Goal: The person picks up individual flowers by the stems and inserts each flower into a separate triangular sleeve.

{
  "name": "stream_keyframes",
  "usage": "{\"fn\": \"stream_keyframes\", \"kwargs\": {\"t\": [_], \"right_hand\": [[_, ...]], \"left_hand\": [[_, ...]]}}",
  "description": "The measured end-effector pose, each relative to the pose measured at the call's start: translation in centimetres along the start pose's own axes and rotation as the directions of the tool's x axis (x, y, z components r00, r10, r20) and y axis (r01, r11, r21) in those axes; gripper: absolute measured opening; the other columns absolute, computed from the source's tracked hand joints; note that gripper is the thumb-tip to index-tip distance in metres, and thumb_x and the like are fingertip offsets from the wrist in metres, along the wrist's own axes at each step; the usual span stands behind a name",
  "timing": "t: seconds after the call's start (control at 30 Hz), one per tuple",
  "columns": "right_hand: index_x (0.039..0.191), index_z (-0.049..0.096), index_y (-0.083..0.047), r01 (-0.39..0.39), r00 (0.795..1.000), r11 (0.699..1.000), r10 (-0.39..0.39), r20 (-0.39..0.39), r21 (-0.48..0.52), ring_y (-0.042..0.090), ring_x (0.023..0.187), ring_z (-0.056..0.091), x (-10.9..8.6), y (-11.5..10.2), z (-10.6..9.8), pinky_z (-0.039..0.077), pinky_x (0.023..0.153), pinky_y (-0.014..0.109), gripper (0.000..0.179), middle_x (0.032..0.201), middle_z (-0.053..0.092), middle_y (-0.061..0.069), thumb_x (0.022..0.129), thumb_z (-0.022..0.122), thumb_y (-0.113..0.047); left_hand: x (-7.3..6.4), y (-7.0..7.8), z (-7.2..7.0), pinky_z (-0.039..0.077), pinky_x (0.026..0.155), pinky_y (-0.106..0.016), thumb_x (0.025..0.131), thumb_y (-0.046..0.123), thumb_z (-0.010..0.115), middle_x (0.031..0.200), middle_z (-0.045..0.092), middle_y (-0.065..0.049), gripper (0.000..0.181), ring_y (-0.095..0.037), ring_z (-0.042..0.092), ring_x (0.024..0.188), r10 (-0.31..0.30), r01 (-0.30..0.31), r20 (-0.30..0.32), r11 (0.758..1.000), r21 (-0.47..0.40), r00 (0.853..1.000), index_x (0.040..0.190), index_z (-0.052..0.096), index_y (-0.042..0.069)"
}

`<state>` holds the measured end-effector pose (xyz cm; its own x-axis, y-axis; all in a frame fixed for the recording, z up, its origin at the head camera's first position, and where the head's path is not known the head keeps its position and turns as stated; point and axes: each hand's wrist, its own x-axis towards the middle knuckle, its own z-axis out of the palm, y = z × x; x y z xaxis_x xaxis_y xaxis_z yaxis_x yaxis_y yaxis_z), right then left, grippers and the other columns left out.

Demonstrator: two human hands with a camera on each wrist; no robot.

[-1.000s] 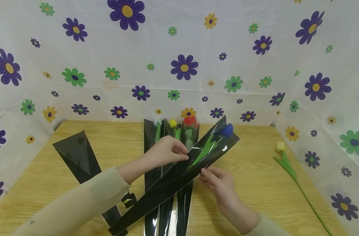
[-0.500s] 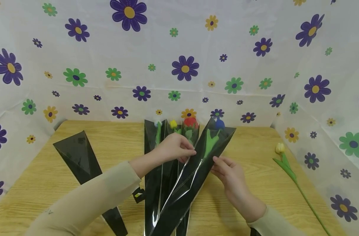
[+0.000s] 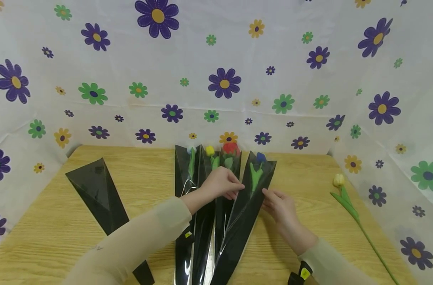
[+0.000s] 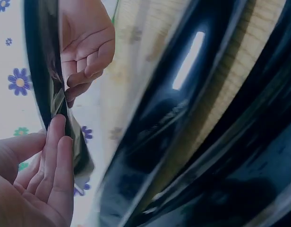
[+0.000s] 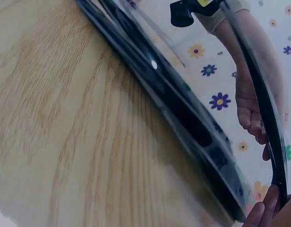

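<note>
My left hand [image 3: 221,184] pinches the left edge of a black flower sleeve [image 3: 243,221], and my right hand [image 3: 282,208] pinches its right edge. Inside the sleeve's clear front stands a blue tulip [image 3: 255,174] with green leaves, its bloom near the top opening. In the left wrist view the raised sleeve [image 4: 44,61] appears edge-on between both hands. The right wrist view also shows this sleeve [image 5: 263,104] from the side, off the table. Close by on its left are three wrapped flowers: a pale blue one [image 3: 191,158], a yellow tulip [image 3: 210,151] and a red rose [image 3: 231,149].
Another black sleeve [image 3: 95,190] lies slanted on the left of the wooden table [image 3: 145,170], partly hidden by my left forearm. A loose pale yellow tulip [image 3: 339,180] with a long stem lies at the right edge. A flower-print cloth [image 3: 188,51] surrounds the table's back and sides.
Both hands have carried the wrapped blue tulip, turning it from a strong slant to nearly upright beside the red rose. Its top has moved left and toward me.
</note>
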<state>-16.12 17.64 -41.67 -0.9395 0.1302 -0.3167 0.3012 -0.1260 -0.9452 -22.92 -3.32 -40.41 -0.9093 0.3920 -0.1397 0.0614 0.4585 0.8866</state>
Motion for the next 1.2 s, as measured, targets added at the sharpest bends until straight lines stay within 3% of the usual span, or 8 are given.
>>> {"fn": "stream_keyframes", "kwargs": {"t": [0.1,0.2,0.4,0.6,0.97,1.1,1.2], "right_hand": [[0.087,0.078,-0.013,-0.029,1.0,0.999,0.029,-0.001,-0.036,0.003,0.074,0.068,0.6,0.4,-0.2,0.059,0.077,0.02,0.021,0.078,0.07,-0.011,0.105,0.066,-0.015],[0.101,0.078,-0.004,-0.048,0.999,0.996,0.048,0.0,-0.075,0.003,0.075,0.069,1.1,0.7,-0.3,0.058,0.076,0.019,0.016,0.077,0.071,-0.011,0.104,0.066,-0.014],[0.129,0.066,0.012,-0.065,0.998,0.992,0.065,0.0,-0.105,0.001,0.074,0.068,2.6,0.7,-0.3,0.057,0.073,0.017,0.034,0.076,0.072,-0.011,0.105,0.065,-0.012],[0.132,0.062,0.015,-0.065,0.998,0.995,0.066,0.003,-0.07,0.0,0.071,0.068,3.7,0.5,-0.1,0.058,0.072,0.016,0.036,0.075,0.072,-0.01,0.104,0.064,-0.008],[0.137,0.058,0.016,-0.051,0.999,0.996,0.05,-0.008,-0.072,0.001,0.07,0.066,5.8,0.0,0.4,0.057,0.069,0.016,0.039,0.076,0.07,-0.008,0.104,0.062,-0.005],[0.145,0.051,0.018,-0.049,0.999,0.996,0.047,-0.026,-0.07,-0.001,0.072,0.066,6.5,-0.1,0.7,0.056,0.07,0.015,0.047,0.089,0.072,-0.002,0.103,0.062,-0.003],[0.146,0.051,0.016,-0.058,0.998,0.995,0.055,-0.036,-0.084,-0.001,0.074,0.065,6.9,0.0,0.8,0.057,0.071,0.015,0.048,0.113,0.074,0.011,0.103,0.062,-0.003]], "left_hand": [[0.3,-0.6,0.4,0.066,0.064,-0.031,0.099,0.018,0.077,0.076,0.08,-0.013,0.023,-0.014,0.076,0.062,-0.029,0.029,0.004,1.0,-0.011,1.0,0.087,0.084,-0.001],[0.4,-1.0,0.7,0.066,0.064,-0.031,0.1,0.018,0.076,0.077,0.08,-0.015,0.024,-0.011,0.074,0.06,-0.061,0.061,0.008,0.998,-0.025,0.998,0.087,0.084,-0.002],[0.7,-1.6,1.2,0.066,0.066,-0.03,0.099,0.011,0.076,0.085,0.081,-0.018,0.02,-0.015,0.077,0.065,-0.083,0.082,-0.013,0.994,-0.071,0.996,0.108,0.081,-0.006],[0.7,-1.7,1.6,0.067,0.07,-0.032,0.098,0.006,0.075,0.095,0.082,-0.021,0.028,-0.027,0.082,0.079,-0.089,0.088,-0.019,0.995,-0.052,0.996,0.121,0.075,-0.01],[1.0,-1.8,1.3,0.066,0.069,-0.03,0.098,0.004,0.074,0.094,0.082,-0.017,0.026,-0.018,0.079,0.071,-0.098,0.098,-0.02,0.995,-0.029,0.995,0.122,0.076,-0.006],[1.0,-1.7,1.2,0.066,0.068,-0.029,0.099,0.004,0.073,0.092,0.082,-0.016,0.025,-0.014,0.077,0.068,-0.094,0.094,-0.006,0.995,-0.026,0.996,0.121,0.077,-0.007],[1.0,-1.7,1.1,0.066,0.068,-0.029,0.099,0.004,0.072,0.091,0.082,-0.017,0.023,-0.014,0.077,0.068,-0.087,0.087,-0.002,0.996,-0.03,0.996,0.119,0.077,-0.008]]}}
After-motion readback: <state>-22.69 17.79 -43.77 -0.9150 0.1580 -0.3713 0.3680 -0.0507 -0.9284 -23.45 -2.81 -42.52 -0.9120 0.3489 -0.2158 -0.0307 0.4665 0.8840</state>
